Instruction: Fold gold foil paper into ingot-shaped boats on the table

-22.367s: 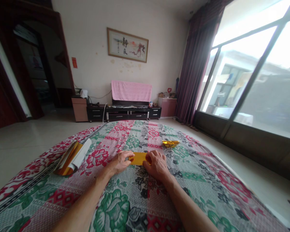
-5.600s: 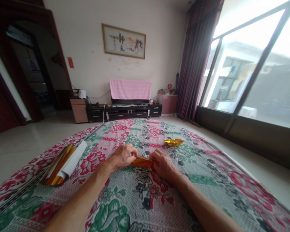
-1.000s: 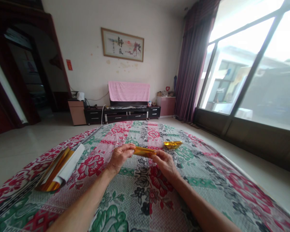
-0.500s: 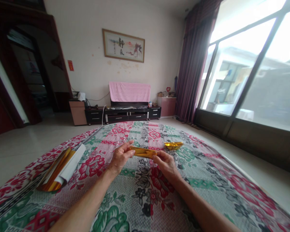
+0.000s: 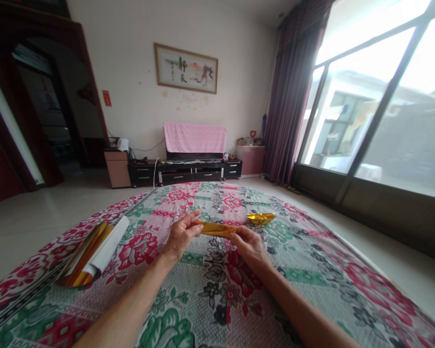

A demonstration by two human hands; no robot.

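A narrow folded strip of gold paper (image 5: 216, 229) is stretched between my two hands, above the flowered cloth. My left hand (image 5: 181, 235) pinches its left end between thumb and fingers. At its right end, my right hand (image 5: 249, 245) grips it with thumb and fingertips. Beyond my right hand, a shiny folded gold piece (image 5: 261, 219) lies on the cloth, touched by neither hand. On the left lies a curled stack of gold and white sheets (image 5: 90, 258).
The round table's patterned cloth (image 5: 203, 285) spreads beneath both arms. Past its far edge stand a low black cabinet (image 5: 192, 173) and a television under a pink cloth (image 5: 195, 137). Large windows (image 5: 369, 106) and a purple curtain (image 5: 284, 101) are at the right.
The gold strip has tilted slightly in my fingers, and its upper opening looks narrower. Both hands remain in nearly the same place.
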